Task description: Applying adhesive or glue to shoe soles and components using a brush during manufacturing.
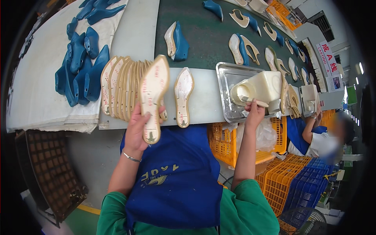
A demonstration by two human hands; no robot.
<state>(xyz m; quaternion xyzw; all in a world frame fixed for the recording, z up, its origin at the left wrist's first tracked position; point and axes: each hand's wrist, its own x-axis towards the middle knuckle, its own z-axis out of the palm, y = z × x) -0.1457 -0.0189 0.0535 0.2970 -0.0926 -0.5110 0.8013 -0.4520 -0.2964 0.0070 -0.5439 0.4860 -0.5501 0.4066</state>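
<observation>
My left hand (136, 127) grips a tan shoe insole (155, 84) by its heel end, its pale printed face toward me. Beside it on the table edge stands a row of similar insoles (121, 88), packed on their sides. One single insole (183, 98) lies flat to the right of that row. With my right hand (254, 113) I pinch the pale handle of a brush (261, 103), its head end at the mouth of a cut white plastic jug (270, 87). The jug rests on its side in a metal tray (225, 105).
Blue shoe lasts (78, 55) are heaped on a white cloth (35, 78) at left. More lasts with insoles sit on the dark green conveyor belt (207, 39). Yellow crates (223, 143) stand below the table. Another person (319, 137) works at far right.
</observation>
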